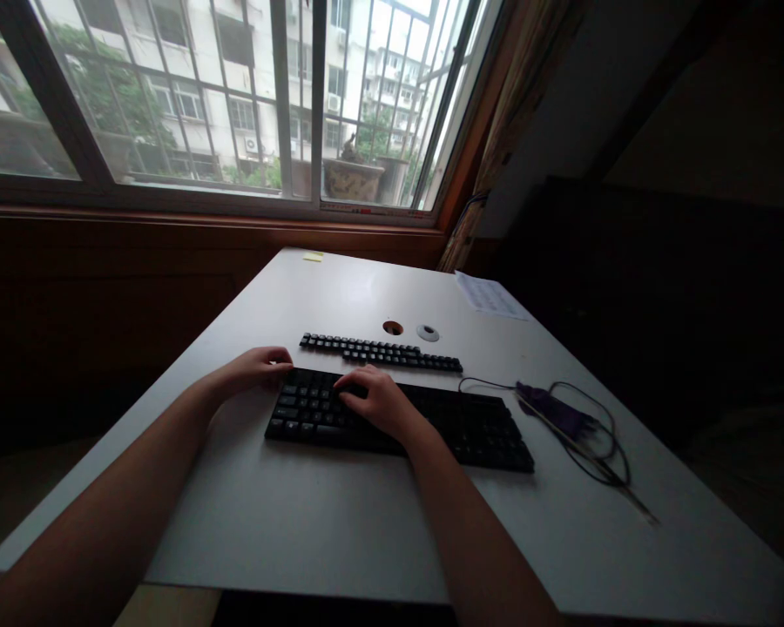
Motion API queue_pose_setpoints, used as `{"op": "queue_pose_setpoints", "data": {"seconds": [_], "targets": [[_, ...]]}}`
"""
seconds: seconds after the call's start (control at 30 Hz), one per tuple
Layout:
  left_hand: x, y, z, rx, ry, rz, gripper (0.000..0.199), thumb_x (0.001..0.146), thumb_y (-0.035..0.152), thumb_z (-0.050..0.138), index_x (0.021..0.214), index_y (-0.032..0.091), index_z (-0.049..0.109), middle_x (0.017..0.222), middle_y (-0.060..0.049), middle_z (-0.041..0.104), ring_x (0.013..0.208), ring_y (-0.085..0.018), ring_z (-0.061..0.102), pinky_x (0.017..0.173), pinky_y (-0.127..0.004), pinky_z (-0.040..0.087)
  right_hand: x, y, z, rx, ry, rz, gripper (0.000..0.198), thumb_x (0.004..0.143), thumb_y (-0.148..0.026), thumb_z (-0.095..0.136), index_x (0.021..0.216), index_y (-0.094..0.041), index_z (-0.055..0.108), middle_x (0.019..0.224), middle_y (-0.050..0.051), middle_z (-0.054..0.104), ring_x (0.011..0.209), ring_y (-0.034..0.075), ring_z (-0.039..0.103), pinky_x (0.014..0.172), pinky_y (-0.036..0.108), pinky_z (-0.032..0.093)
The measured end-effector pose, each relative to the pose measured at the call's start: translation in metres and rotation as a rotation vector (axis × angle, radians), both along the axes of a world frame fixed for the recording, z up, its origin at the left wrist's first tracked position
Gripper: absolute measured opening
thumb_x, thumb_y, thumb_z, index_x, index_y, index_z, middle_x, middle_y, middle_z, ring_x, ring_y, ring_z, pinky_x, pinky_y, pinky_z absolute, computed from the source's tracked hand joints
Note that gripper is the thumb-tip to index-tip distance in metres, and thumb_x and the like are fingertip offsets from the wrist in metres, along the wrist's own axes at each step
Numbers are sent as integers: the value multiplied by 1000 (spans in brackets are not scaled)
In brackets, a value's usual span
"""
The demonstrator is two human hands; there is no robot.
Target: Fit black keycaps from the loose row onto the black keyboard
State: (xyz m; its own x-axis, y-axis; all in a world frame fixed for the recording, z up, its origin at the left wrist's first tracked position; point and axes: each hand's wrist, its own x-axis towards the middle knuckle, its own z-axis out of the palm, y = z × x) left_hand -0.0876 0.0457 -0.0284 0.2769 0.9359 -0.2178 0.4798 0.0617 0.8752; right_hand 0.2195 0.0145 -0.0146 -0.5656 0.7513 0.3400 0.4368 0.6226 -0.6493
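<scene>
A long black plastic keyboard [461,424] lies on the smooth white surface [300,522], 6 o'clock of the view's middle, its blocky keys [289,401] pale-marked toward 9 o'clock and lost in gloom toward 3 o'clock. The right hand [374,399] arches over it, hiding some keys, thumb slightly apart from the fingers; the left hand [256,367] curls at its 10 o'clock corner, and I cannot tell its grip. Small keycaps [379,350] form rows at 12 o'clock.
</scene>
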Motion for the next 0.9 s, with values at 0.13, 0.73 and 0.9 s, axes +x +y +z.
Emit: {"op": "queue_pose_setpoints", "data": {"seconds": [0.13, 0.73, 0.9], "targets": [[-1, 1, -1, 12, -5, -3, 40, 77, 56, 73, 92, 20, 66, 66, 0, 63, 62, -19, 62, 59, -31, 47, 1, 1, -1, -6, -5, 3, 20, 87, -9, 77, 98, -26, 79, 102, 3, 79, 104, 22, 67, 99, 40, 51], [-1, -1, 1, 25, 11, -2, 37, 79, 54, 73, 92, 19, 67, 67, -1, 65, 63, -19, 63, 58, -30, 49, 0, -1, -3, 107, -28, 57, 18, 94, -13, 72, 102, -26, 80, 106, 3, 77, 103, 22, 64, 101, 39, 51], [0, -1, 0, 22, 7, -5, 37, 79, 54, 73, 91, 20, 67, 67, -1, 65, 63, -20, 63, 59, -31, 49, -4, 2, -7, 165, -6, -119, 22, 99, -19, 69, 119, -25, 77, 116, 7, 74, 113, 24, 62, 108, 44, 48]]}}
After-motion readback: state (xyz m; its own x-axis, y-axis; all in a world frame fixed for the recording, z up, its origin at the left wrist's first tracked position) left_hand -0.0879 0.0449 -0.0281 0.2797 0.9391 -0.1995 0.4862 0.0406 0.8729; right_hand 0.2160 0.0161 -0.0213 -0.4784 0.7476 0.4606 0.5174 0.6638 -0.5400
